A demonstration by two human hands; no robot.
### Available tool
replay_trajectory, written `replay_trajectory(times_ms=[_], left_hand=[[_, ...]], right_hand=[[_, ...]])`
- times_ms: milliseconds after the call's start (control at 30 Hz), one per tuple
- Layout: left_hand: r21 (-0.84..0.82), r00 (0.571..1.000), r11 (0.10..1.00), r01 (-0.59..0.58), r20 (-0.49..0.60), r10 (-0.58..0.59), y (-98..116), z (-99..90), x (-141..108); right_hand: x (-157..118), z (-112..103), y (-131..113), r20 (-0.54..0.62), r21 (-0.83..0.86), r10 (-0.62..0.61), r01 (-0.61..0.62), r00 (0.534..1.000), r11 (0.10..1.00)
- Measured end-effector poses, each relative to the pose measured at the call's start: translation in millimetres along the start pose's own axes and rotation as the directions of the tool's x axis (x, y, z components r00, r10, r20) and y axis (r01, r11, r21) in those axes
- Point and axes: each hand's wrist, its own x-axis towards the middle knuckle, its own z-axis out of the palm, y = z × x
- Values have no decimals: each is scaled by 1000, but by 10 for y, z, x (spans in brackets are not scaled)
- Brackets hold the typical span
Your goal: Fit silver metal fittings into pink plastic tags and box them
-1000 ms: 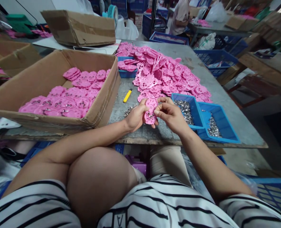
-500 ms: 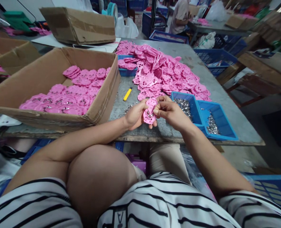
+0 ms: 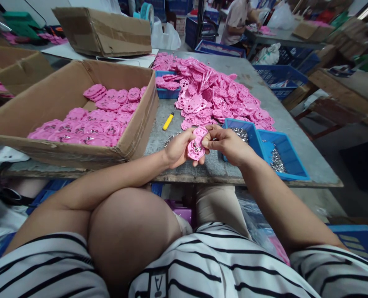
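Note:
My left hand [image 3: 178, 150] is closed round a pink plastic piece [image 3: 197, 145] with small shiny metal parts set in its lower half. Thumb and fingers of my right hand [image 3: 223, 142] pinch the right edge of the same piece; whether they also hold a small metal part is hidden. Beyond my hands lies a big heap of similar pink pieces [image 3: 215, 91]. A screwdriver with a yellow handle [image 3: 168, 122] rests on the table, left of the heap. Small metal parts [image 3: 171, 138] are scattered just behind my left hand.
At left stands a cardboard box [image 3: 137, 124] holding rows of pink pieces. Two blue trays [image 3: 299, 165] of small metal parts sit right of my hands. Another blue tray [image 3: 168, 93] is partly under the heap. A person [image 3: 235, 22] is at a farther table.
Both hands stay on the pink piece. My right fingers have shifted slightly along its right edge, and the view has moved a little. The person behind has an arm reaching further over their table.

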Motion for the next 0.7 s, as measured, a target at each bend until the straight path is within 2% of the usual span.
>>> replay_trajectory(times_ms=[267,500,700], left_hand=[[17,1000,1000,1,13,-1,6,13,-38],[39,1000,999,25,-5,-25,-19,-21,-73],[77,999,997,-11,-29,14,-25,3,-103]], right_hand=[[-11,19,-39,30,-73,17,-15,999,997],[-24,75,-67,-8,-185,10,-11,1000,983],[-76,126,-24,-109,-65,11,-19,994,998]])
